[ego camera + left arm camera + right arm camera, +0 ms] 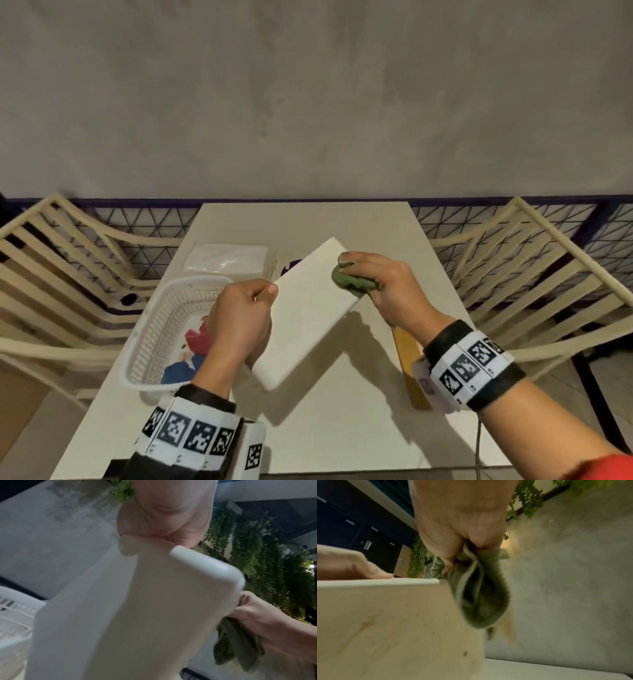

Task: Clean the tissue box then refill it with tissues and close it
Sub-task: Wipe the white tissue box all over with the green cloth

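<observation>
My left hand grips the white tissue box by its near left edge and holds it tilted above the table. The box fills the left wrist view and shows a pale side in the right wrist view. My right hand holds a bunched green cloth against the box's far right edge; the cloth hangs from the curled fingers. A clear pack of white tissues lies on the table behind the box.
A white plastic basket with red and blue items stands at the left of the white table. A yellow wooden piece lies under my right wrist. Slatted cream chairs flank the table on both sides.
</observation>
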{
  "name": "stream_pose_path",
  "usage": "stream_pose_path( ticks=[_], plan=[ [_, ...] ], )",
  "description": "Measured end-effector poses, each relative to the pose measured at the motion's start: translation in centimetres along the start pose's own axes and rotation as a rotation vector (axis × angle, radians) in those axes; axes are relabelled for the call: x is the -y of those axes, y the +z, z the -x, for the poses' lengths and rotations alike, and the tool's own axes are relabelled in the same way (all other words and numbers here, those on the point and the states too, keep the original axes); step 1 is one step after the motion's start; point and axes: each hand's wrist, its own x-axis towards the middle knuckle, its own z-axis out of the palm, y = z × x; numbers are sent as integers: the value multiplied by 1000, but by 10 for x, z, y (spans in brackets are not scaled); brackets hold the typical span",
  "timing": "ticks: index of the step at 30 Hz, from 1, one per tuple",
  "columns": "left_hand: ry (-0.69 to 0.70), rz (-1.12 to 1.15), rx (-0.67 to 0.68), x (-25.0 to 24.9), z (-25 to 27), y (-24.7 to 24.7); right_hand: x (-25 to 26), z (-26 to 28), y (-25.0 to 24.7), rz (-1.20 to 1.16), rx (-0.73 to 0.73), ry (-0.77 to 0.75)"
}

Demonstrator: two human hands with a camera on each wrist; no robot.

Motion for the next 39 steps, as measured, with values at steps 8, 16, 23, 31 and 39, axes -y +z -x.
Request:
stream_pose_path(
  ticks=[8,16,23,31,39],
  plan=[
    [-21,61,-11,3,-9,5,3,1,12,-60,51,-105],
    [-27,43,-63,3,-16,5,38,16,45,-133,212,-316],
    [119,-125,-109,-7,-5,2,32,-40,32,-18,18,-87],
    [126,-45,-55,-5,-4,4,29,-55,18,88,-27,-63],
    [31,128,-53,-12,-1,6,39,-26,17,-2,110,-282]
  ],
)
